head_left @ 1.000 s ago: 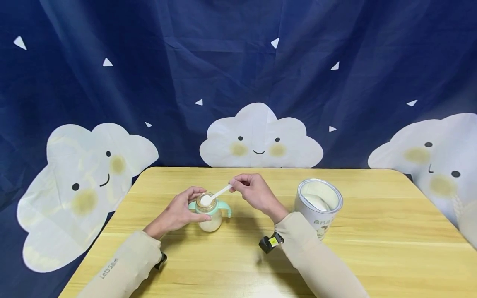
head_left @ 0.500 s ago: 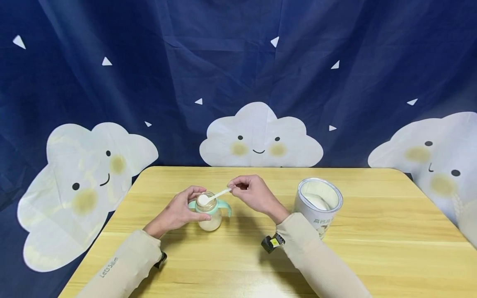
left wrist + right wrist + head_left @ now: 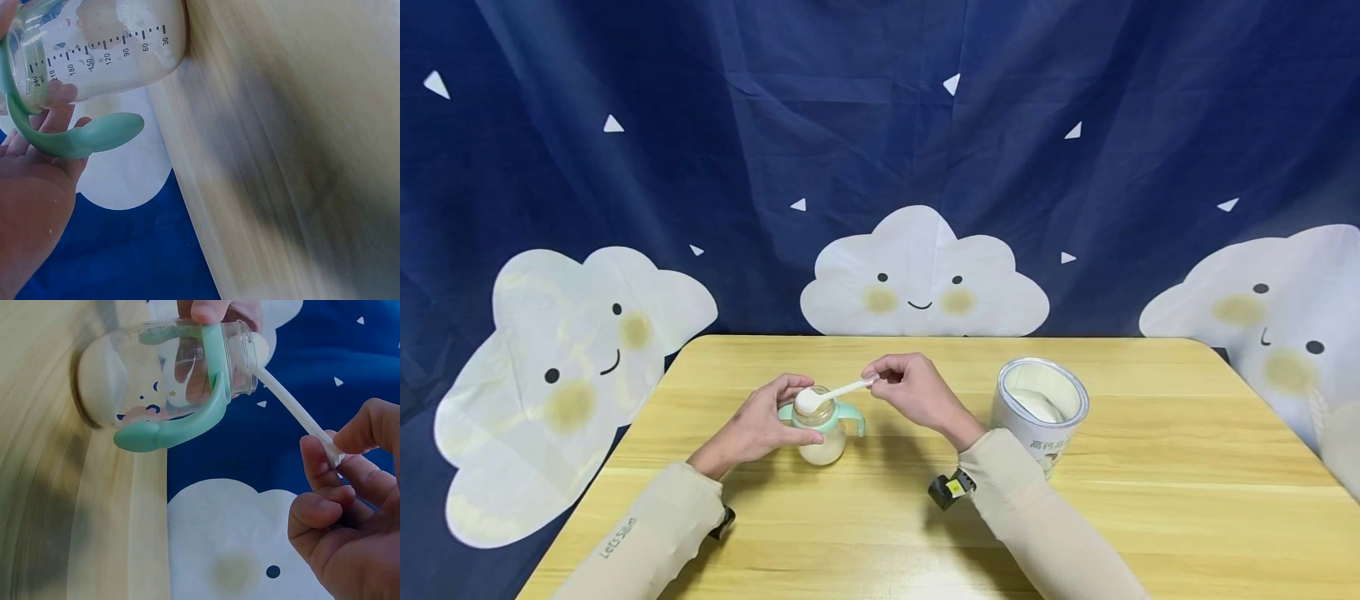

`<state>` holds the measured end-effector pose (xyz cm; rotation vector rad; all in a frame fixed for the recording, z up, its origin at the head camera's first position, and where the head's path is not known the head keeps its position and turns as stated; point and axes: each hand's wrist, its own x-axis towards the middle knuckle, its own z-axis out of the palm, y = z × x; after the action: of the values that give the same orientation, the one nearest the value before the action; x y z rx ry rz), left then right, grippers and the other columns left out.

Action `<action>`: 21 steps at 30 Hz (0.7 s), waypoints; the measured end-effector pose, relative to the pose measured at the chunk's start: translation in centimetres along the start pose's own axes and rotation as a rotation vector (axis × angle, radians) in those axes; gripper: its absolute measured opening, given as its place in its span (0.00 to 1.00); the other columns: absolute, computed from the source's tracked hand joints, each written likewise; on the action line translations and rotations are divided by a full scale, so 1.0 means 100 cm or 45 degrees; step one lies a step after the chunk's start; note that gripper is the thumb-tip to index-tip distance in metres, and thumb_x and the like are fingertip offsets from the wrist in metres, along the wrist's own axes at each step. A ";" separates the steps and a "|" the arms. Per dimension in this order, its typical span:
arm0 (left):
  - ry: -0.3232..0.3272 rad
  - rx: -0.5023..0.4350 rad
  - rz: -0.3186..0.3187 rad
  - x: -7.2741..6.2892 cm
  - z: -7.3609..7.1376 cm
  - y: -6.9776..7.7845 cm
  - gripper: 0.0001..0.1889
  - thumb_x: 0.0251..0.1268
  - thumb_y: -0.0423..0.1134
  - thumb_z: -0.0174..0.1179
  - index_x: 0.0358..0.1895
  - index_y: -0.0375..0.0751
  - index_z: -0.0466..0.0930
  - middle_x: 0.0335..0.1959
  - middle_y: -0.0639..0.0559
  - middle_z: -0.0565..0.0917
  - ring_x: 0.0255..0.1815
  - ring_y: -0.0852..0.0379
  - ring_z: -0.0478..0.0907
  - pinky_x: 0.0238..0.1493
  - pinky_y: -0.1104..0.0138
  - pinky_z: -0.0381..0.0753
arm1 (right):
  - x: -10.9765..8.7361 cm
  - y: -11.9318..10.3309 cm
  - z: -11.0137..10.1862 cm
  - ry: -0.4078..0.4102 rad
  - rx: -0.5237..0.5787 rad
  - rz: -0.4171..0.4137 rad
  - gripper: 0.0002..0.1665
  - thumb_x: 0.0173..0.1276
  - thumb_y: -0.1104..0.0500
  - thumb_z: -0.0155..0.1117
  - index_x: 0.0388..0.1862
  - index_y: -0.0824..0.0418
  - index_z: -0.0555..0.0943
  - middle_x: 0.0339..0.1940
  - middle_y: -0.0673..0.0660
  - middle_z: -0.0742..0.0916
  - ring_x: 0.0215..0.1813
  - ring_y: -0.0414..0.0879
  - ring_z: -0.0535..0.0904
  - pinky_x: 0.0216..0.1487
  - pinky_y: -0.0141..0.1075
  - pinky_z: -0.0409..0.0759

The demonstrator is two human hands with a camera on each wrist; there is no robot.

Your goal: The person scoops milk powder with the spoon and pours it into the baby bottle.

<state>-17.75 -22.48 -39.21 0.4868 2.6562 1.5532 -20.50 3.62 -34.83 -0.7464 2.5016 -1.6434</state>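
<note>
A clear baby bottle (image 3: 823, 450) with a mint-green two-handled collar (image 3: 215, 394) stands upright and uncapped on the table. Whitish powder (image 3: 103, 375) lies in its bottom. My left hand (image 3: 765, 422) grips the bottle near the collar, thumb in front and fingers behind. Between thumb and fingers, my right hand (image 3: 917, 392) pinches the handle end of a white measuring scoop (image 3: 842, 390). The scoop's bowl sits at the bottle's mouth; whether it still holds powder I cannot tell. In the left wrist view, black measuring marks show on the bottle (image 3: 119, 53).
To the right, beside the right forearm, stands a large white milk powder can (image 3: 1037, 421), lidless, with pale powder inside. The wooden table (image 3: 1187, 467) ends at a dark blue curtain (image 3: 880, 125) printed with clouds.
The scoop's bowl has shifted slightly left over the bottle mouth, and its handle lies flatter. My right hand has moved a little. The bottle, left hand and can stay in place.
</note>
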 end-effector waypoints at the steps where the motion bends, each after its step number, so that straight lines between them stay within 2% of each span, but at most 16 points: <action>1: -0.001 -0.002 0.000 0.000 0.000 0.000 0.39 0.44 0.35 0.81 0.61 0.29 0.72 0.55 0.41 0.83 0.59 0.45 0.79 0.55 0.72 0.76 | 0.000 0.000 0.000 0.001 0.003 0.007 0.12 0.61 0.69 0.61 0.41 0.66 0.88 0.31 0.53 0.86 0.30 0.41 0.73 0.29 0.28 0.70; 6: -0.001 0.001 0.008 0.000 0.000 0.000 0.39 0.43 0.35 0.82 0.60 0.29 0.72 0.54 0.41 0.83 0.59 0.44 0.79 0.55 0.72 0.76 | 0.001 0.002 -0.001 0.019 0.017 0.065 0.11 0.66 0.66 0.61 0.42 0.65 0.88 0.32 0.52 0.88 0.30 0.41 0.74 0.30 0.30 0.71; 14: -0.008 0.025 -0.001 0.000 -0.001 0.002 0.39 0.43 0.36 0.82 0.61 0.29 0.72 0.54 0.41 0.83 0.59 0.44 0.78 0.57 0.69 0.76 | 0.004 0.002 -0.001 0.071 0.036 0.123 0.13 0.68 0.63 0.57 0.41 0.64 0.89 0.31 0.51 0.90 0.37 0.41 0.81 0.39 0.33 0.74; 21: -0.013 0.066 -0.014 0.000 -0.001 0.005 0.40 0.44 0.39 0.82 0.62 0.31 0.72 0.55 0.42 0.82 0.61 0.43 0.77 0.63 0.52 0.74 | 0.005 0.002 -0.004 0.065 0.182 0.216 0.13 0.72 0.63 0.56 0.44 0.66 0.87 0.28 0.51 0.89 0.22 0.39 0.65 0.22 0.28 0.61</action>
<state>-17.67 -22.39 -38.74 0.4802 2.6933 1.4783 -21.18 3.81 -34.75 -0.4696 2.3727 -1.7770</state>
